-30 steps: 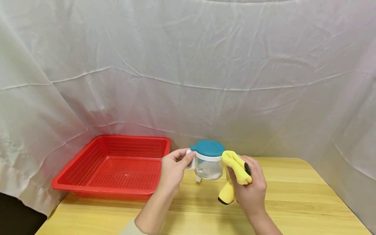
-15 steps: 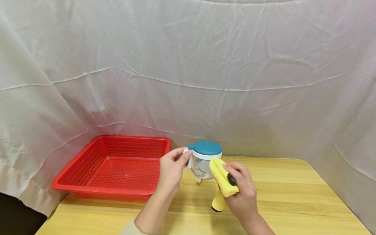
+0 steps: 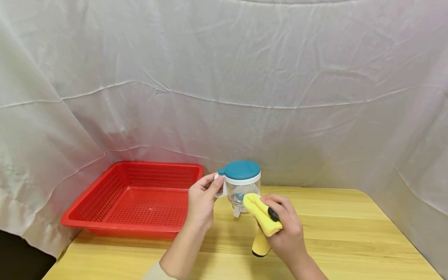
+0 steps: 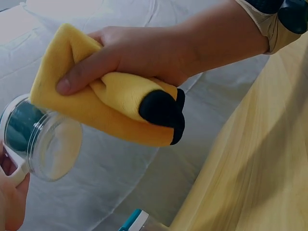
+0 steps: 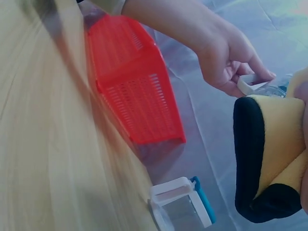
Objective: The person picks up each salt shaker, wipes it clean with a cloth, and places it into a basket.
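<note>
- The left grip (image 3: 202, 198) pinches a jar (image 3: 242, 181) by its handle (image 3: 222, 192).
- The jar is up off the bench (image 3: 350, 233), just right of the left grip.
- The right grip (image 3: 288, 224) is curled around a folded yellow cloth (image 3: 261, 216), close by the jar.
- A red basket (image 3: 122, 226) sits left of the left grip.
- A second jar (image 5: 185, 206) is lower than both grips.

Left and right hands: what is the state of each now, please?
Left hand: gripping the clear jar by its white handle.
Right hand: holding the yellow cloth.

glossy plastic basket (image 3: 150, 208); matt, fuzzy cloth (image 3: 261, 216); smooth, clear jar (image 3: 242, 183); wood-grained tabletop (image 3: 336, 229).
</note>
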`<state>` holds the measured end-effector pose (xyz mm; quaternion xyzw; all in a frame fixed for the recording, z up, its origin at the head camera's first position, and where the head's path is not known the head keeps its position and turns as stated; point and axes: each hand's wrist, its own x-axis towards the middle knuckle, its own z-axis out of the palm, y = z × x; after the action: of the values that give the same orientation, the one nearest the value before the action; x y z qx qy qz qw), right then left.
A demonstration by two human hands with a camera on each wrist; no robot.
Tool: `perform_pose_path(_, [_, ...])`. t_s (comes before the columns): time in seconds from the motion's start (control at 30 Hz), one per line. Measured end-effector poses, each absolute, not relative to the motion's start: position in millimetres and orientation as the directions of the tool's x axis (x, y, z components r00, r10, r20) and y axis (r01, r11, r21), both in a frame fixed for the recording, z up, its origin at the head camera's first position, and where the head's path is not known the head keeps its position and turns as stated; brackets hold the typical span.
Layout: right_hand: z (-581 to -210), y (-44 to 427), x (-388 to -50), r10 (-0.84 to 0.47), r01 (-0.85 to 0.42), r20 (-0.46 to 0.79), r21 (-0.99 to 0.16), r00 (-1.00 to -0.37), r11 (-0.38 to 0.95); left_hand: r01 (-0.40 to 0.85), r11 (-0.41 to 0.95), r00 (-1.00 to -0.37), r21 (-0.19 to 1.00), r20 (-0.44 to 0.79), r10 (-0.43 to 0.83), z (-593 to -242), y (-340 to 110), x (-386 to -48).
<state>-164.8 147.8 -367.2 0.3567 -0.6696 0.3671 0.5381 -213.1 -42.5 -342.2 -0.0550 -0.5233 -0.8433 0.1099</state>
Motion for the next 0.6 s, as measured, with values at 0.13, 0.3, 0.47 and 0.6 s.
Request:
perform_pose_path(0.13, [-368,155,-164,0.028,-0.853,0.964,-0.248,-0.265,0.459,0.209,-0.472,-0.977,0.856,0.207,-0.057,-343,-44,-213])
perform_pose_path(0.3, [-364,159,-161,0.173,-0.812,0.902,-0.432,-0.397,0.392,0.107,-0.578,-0.982,0.809,0.176,0.065,-345,-44,-214])
perform_pose_path(0.47, [-358,160,-158,0.229,-0.814,0.882,-0.469,-0.412,0.343,0.042,-0.631,-0.967,0.775,0.191,0.170,-349,-40,-213])
perform_pose_path(0.6, [-354,164,-156,0.242,-0.833,0.890,-0.450,-0.387,0.323,0.048,-0.639,-0.940,0.768,0.251,0.231,-353,-38,-212])
